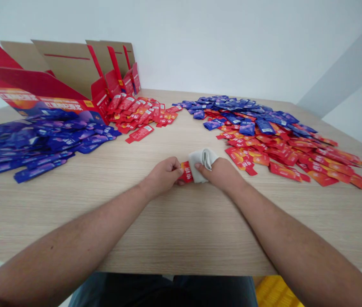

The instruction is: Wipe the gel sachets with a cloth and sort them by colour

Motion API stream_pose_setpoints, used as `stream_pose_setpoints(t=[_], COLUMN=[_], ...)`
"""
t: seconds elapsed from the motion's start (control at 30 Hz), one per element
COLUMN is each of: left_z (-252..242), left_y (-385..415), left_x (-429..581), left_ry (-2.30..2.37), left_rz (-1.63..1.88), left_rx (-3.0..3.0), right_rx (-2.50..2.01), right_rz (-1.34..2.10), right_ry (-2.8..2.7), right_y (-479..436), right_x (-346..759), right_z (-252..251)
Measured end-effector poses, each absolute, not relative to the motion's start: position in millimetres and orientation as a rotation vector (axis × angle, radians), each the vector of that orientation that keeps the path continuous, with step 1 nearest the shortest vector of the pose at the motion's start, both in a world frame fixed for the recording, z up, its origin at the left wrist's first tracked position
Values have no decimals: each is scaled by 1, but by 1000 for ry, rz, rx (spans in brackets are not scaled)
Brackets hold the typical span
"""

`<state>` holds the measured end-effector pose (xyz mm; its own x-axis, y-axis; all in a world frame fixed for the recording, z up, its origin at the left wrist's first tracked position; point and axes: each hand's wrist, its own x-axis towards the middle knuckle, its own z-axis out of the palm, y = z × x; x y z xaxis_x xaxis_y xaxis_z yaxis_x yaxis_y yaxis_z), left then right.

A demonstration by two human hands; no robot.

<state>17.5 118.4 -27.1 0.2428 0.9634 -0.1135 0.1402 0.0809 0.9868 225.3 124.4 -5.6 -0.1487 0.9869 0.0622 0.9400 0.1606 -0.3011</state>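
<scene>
Left fingers pinch red packet, forearm slanting inward.

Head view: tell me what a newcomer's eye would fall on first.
Bright colour first: a blue packet heap at left, a red packet heap beside it, and a mixed heap at right. Open red boxes stand behind the blue packet heap. At centre, the left hand pinches a red packet while the right hand holds a pale cloth against it.
</scene>
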Motion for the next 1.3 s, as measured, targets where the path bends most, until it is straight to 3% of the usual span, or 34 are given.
stream_pose_setpoints(t=[0.1, 0.3, 0.47, 0.67, 0.77, 0.9, 1.1, 1.3], left_z=[-28, -30, -26, -23, -20, -12, -9, -19], left_y=[119, 121, 121, 120, 120, 120, 128, 130], left_x=[18, 15, 15, 17, 15, 5, -8, -8], left_ry=[1150, 1096, 1096, 1061, 1134, 1350, 1373, 1292], left_rz=[908, 860, 925, 854, 843, 783, 974, 824], left_rx=[1251, 1357, 1195, 1230, 1250, 1653, 2231, 2076], right_rx=[-2022, -1708, -2030, -1710, -1965, -2095, -1795, -1674], right_rz=[167, 365, 208, 393, 287, 174, 205, 269], right_ry=[-1986, -2215, -1969, -2148, -2161, -1830, -1676, -1675], right_y=[127, 119, 135, 121, 131, 148, 143, 145], right_x=[232, 221, 241, 228, 236, 264, 268, 268], right_z=[-3, -5, -6, -3, -6, -3, -1, -6])
